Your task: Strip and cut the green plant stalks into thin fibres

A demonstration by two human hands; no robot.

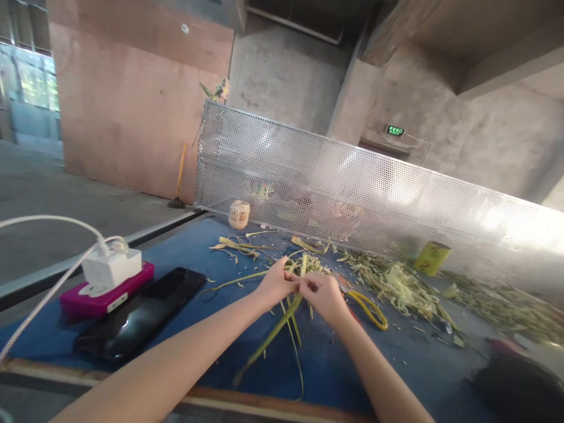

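Observation:
In the head view, my left hand and my right hand meet over the blue tabletop. The fingers of both are pinched close together on a bundle of flat, yellow-green leaf strips. One wide strip slants down toward the table's front edge, and thinner ends hang beside it. A short end sticks up between the hands. Just right of my right hand lies a pair of scissors with a yellow handle. Pale shredded leaf pieces are heaped behind my hands. The exact pinch point is partly hidden by my fingers.
A black phone lies at left beside a magenta power strip with a white charger. Leaf scraps, a yellow can and a roll of pale material stand near the perforated metal screen. A blurred dark object sits at right.

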